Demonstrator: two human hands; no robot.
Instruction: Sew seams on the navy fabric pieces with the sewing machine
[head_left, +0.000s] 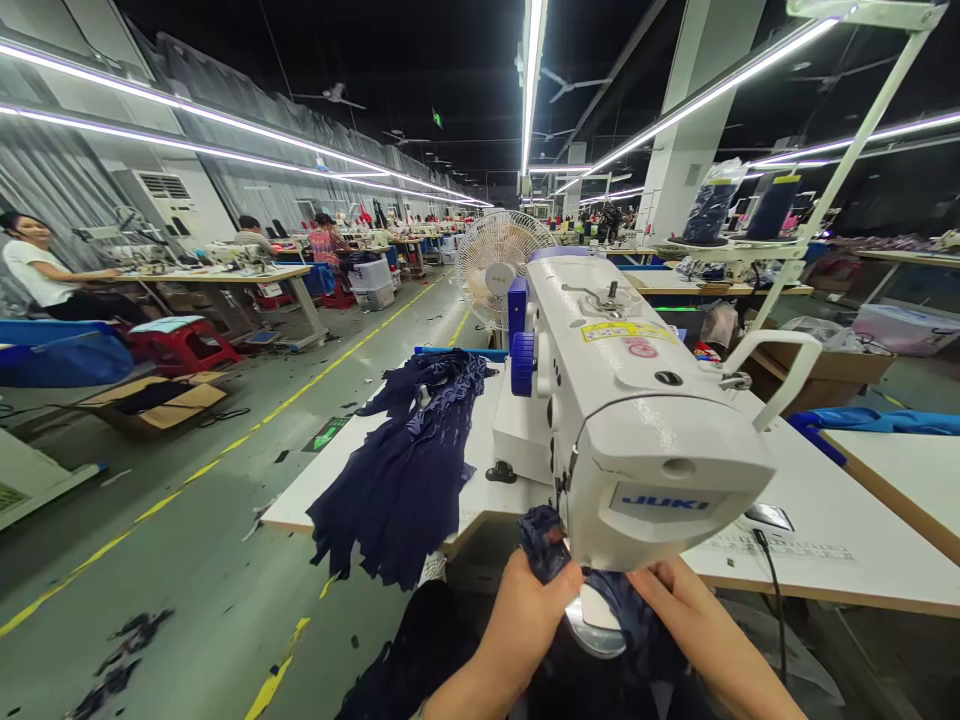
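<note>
A white JUKI sewing machine (637, 400) stands in front of me, its head over a short metal-edged arm (600, 630). Dark navy fabric (634, 600) is bunched around that arm, under the machine head. On the left, my left hand (529, 605) is closed on a gathered part of the fabric, with the thumb near the needle area. My right hand (679, 600) pinches the fabric on the other side of the arm. The machine head hides the needle. A heap of navy fabric pieces (405, 460) drapes over the left table edge.
The white tabletop (795, 520) carries a small dark device (769, 517) with a cable. A fan (499, 270) stands behind the machine. Thread cones (772, 205) sit at upper right. A cardboard box (157, 400) and red stool (184, 345) are on the left; co-workers sit beyond.
</note>
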